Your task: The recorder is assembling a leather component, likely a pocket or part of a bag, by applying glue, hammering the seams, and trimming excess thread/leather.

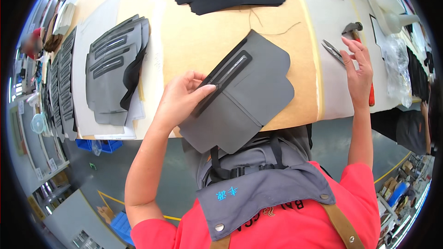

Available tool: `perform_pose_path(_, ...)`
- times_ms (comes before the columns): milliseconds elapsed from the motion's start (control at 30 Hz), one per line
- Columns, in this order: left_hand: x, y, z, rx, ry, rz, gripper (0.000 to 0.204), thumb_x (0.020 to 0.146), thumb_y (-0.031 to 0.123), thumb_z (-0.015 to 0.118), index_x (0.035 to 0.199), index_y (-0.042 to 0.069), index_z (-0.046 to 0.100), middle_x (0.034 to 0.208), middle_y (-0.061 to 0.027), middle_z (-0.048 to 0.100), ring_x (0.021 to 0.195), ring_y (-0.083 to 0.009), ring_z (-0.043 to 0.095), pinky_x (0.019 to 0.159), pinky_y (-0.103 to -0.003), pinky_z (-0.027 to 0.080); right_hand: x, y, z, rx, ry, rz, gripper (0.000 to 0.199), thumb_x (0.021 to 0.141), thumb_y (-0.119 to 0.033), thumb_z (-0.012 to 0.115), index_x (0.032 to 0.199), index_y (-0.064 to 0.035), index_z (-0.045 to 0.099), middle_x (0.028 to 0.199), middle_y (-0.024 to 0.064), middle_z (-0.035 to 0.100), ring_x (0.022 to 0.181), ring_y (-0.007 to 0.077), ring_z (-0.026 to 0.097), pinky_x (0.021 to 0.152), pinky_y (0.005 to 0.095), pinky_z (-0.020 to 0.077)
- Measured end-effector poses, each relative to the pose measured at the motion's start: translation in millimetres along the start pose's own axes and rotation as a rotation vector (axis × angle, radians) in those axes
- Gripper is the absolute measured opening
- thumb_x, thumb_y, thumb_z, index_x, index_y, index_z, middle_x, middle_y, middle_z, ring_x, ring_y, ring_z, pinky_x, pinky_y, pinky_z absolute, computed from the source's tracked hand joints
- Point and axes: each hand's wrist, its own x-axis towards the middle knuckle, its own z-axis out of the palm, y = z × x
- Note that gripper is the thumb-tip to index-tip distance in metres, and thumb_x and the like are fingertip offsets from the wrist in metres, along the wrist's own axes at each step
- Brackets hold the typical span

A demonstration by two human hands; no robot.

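My left fingers [203, 93]: pinching left edge of grey panel [270, 80], thumb atop | right fingers [359, 51]: half-curled by snips [333, 51], hold unclear

Two blue characters [226, 193] stood on the gray apron [281, 189]; dark capital letters [298, 205], partly covered by it, stood upside down across the red shirt [184, 230].

1. Grey panel [267, 74] in the left hand [183, 97]: smooth, matt, leather-like.
2. Slot strip [234, 68] beside the grip: silvery, glossy.
3. Tabletop [184, 32] beneath: smooth, paper-like.
4. Snips [332, 50] right of the grip: metal.
5. Wrapping [398, 74] farther right: clear, crinkled, glossy plastic.
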Motion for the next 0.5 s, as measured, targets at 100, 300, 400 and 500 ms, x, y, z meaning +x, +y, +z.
perform_pose_path(100, -0.9, -7.1, -2.4, -0.114, -0.056, -0.099, 0.023, 0.101, 0.016, 0.072, 0.113, -0.002, 0.069, 0.093, -0.0044, 0.074, 0.084, -0.0071, 0.069, 0.075, -0.023, 0.056, 0.4, 4.1, 2.7, -0.096, -0.045, -0.092, 0.029, 0.095, -0.012, 0.075, 0.123, -0.0061, 0.073, 0.122, 0.0109, 0.067, 0.118, 0.0285, 0.062, 0.1, 0.0359, 0.0481)
perform_pose_path(300, -6.8, -13.6, 15.8, -0.527, -0.041, -0.143, 0.019, 0.103, 0.013, 0.069, 0.116, -0.001, 0.068, 0.099, -0.0065, 0.075, 0.087, -0.0085, 0.072, 0.077, -0.024, 0.059, -3.0, 25.4, 13.2, -0.343, -0.084, -0.268, 0.019, 0.098, -0.012, 0.069, 0.114, -0.0008, 0.068, 0.107, 0.0142, 0.067, 0.101, 0.0324, 0.065, 0.086, 0.0411, 0.0525)
perform_pose_path(400, -9.9, -9.7, 22.4, -0.627, -0.053, -0.148, 0.027, 0.103, 0.016, 0.07, 0.123, -0.001, 0.064, 0.104, -0.0058, 0.075, 0.086, -0.0086, 0.072, 0.076, -0.025, 0.061, -4.8, 35.8, 22.0, -0.423, -0.042, -0.357, 0.016, 0.102, -0.011, 0.065, 0.114, -0.0024, 0.068, 0.102, 0.0138, 0.068, 0.096, 0.0324, 0.066, 0.084, 0.0398, 0.0532)
perform_pose_path(500, -5.5, -0.3, 30.0, -0.608, 0.008, -0.146, 0.029, 0.102, 0.014, 0.07, 0.122, -0.006, 0.064, 0.1, -0.0092, 0.076, 0.085, -0.0099, 0.072, 0.074, -0.025, 0.059, -9.8, 10.6, 23.5, -0.12, -0.079, -0.003, 0.015, 0.108, -0.014, 0.058, 0.119, -0.0051, 0.065, 0.092, 0.0095, 0.066, 0.086, 0.0242, 0.066, 0.076, 0.0373, 0.0536)
